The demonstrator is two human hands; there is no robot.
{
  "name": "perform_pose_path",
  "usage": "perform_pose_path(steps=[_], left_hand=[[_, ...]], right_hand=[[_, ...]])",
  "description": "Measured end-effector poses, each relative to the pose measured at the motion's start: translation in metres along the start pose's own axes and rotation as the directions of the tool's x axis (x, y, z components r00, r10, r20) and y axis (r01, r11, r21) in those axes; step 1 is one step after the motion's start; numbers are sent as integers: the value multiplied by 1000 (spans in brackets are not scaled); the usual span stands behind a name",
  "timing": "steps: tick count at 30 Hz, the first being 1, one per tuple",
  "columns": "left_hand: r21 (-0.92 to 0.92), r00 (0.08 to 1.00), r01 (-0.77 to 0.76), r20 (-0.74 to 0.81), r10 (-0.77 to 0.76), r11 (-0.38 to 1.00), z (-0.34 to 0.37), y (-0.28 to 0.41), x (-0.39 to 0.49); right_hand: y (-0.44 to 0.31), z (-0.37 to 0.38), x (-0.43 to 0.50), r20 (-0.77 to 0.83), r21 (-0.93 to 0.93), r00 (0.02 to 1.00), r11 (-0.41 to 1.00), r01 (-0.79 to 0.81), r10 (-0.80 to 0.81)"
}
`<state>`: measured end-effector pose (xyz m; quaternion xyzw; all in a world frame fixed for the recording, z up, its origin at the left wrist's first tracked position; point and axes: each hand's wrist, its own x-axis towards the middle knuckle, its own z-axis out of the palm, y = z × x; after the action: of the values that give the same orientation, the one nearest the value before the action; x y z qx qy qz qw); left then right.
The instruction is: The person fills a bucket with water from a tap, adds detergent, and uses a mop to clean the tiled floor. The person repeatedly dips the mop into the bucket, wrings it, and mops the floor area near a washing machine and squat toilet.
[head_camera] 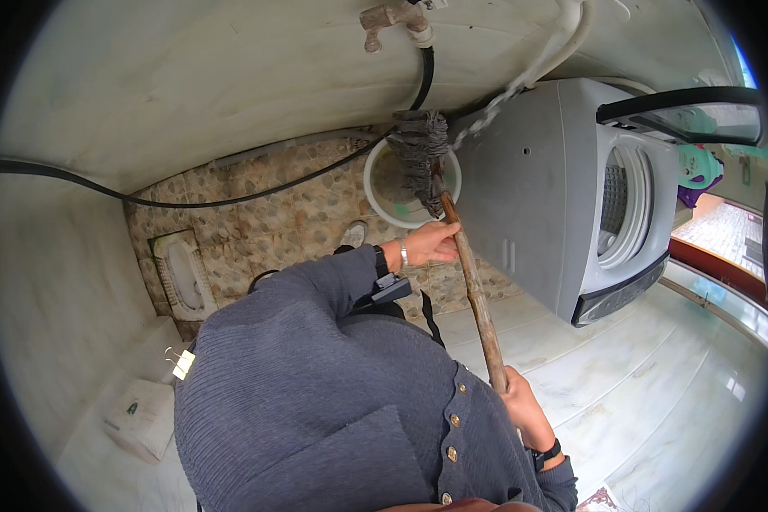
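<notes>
A string mop with a dark grey head (422,157) and a wooden handle (480,307) slants across the view. Its head is over the right part of a white bucket (369,182) that holds cloudy water. My left hand (430,244) is at the handle just below the mop head, thumb against the wood and fingers stretched out; how firmly it holds is unclear. Lower down, my right hand (521,406) is closed around the handle near my body. Water pours from a pale pipe (569,48) behind the bucket, partly in front of the washing machine's side.
A top-loading washing machine (518,173) with its lid (710,118) raised stands right of the bucket. A black hose (230,203) runs from the tap (390,19) along the wall. A squat toilet (182,275) is set in the patterned floor at left, beyond a shoe (355,233).
</notes>
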<state>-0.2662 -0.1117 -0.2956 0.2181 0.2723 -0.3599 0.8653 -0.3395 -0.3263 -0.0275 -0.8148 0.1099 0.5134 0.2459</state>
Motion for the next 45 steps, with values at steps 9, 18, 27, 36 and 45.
perform_pose_path(steps=[9,18,27,36,45], left_hand=[[219,920,20,-386,68,975,-94,0,-75],[459,943,-30,-283,178,888,-92,-7,-75],[798,798,-601,597,87,43,2,-52,-62],[872,988,61,-121,93,486,-23,-131,-41],[645,886,452,-403,-228,616,-116,-147,4]], right_hand=[[26,47,130,354,626,935,742,-241,6],[23,69,87,507,759,860,497,-422,-45],[36,72,-82,463,641,875,629,-441,142],[110,208,-167,13,548,993,830,-105,117],[111,369,-144,-186,468,952,874,-131,243]])
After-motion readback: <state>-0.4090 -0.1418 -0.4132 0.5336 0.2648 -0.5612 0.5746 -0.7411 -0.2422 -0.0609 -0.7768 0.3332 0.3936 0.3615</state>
